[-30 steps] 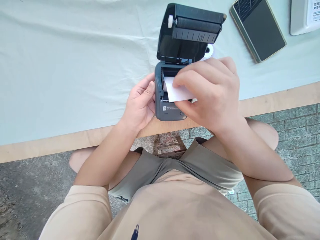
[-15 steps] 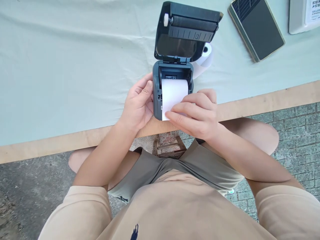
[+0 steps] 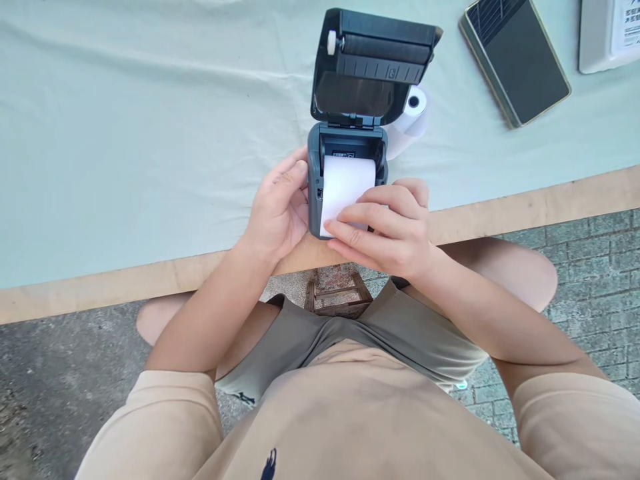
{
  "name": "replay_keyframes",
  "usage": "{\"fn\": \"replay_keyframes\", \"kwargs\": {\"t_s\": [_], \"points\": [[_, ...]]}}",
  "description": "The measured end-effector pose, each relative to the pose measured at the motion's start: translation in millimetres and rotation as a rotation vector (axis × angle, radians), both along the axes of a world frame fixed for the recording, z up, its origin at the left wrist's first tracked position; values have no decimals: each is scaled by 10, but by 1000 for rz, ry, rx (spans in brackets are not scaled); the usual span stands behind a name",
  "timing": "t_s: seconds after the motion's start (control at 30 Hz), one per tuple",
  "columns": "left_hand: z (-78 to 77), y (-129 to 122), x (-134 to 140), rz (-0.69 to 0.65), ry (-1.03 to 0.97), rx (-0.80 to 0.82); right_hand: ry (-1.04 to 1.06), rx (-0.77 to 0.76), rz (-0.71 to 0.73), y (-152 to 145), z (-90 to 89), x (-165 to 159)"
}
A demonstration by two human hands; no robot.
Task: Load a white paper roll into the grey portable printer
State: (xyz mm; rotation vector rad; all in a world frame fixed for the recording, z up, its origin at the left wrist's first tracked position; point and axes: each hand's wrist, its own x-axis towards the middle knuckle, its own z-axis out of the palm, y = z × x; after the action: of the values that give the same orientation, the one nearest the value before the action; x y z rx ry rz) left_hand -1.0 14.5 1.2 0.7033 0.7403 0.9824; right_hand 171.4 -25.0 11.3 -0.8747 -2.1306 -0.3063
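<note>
A small dark receipt printer (image 3: 314, 180) sits at the table's front edge with its lid (image 3: 363, 93) raised away from me. My left hand (image 3: 280, 207) grips the printer's left side, thumb near the top of the wall. White paper (image 3: 349, 183) lies in the bay and runs toward me over the front edge. The fingers of my right hand (image 3: 390, 223) press together on the paper's loose end, the tips close to its left corner. They cover the printer's front right part.
Behind the printer's right side stands a white paper roll (image 3: 416, 107) with a loose strip. A phone-like dark slab (image 3: 520, 60) and a pale device with a label (image 3: 603, 40) lie at the far right. The cloth-covered table (image 3: 150, 133) has a bare wooden edge (image 3: 500, 208).
My right hand has moved slightly left with the paper's end, which now sits nearer the printer's left front corner. My left hand keeps its hold on the printer.
</note>
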Motion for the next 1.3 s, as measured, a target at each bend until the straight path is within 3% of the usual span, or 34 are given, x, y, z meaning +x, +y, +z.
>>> {"fn": "replay_keyframes", "kwargs": {"t_s": [0.27, 0.4, 0.53, 0.7, 0.8, 0.87, 1.03, 1.2, 1.3], "points": [[-164, 26, -23, -86, -17, 197, 17, -4, -31, 10, -61, 11], [-120, -1, -3, -32, 45, 132, 47, -12, -13, 46, -50, 39], [-86, -15, 10, 1, 84, 107, 212, -36, -5, 179, 36, 152], [-92, -14, -6, -21, 120, 109, 388, -256, -147, 373, 194, 230], [-79, -17, -8, -28, 120, 105, 455, -473, -81, 420, 246, 188], [-68, -21, -4, -36, 119, 100, 487, -514, -13, 423, 246, 160], [-69, -22, -1, -38, 107, 104, 367, -386, -10, 390, 190, 161], [-89, -14, -13, -58, 74, 123, 143, -396, -117, 365, 162, 189], [-70, -20, -14, -66, 72, 104, 138, -382, -79, 372, 154, 199]]}}
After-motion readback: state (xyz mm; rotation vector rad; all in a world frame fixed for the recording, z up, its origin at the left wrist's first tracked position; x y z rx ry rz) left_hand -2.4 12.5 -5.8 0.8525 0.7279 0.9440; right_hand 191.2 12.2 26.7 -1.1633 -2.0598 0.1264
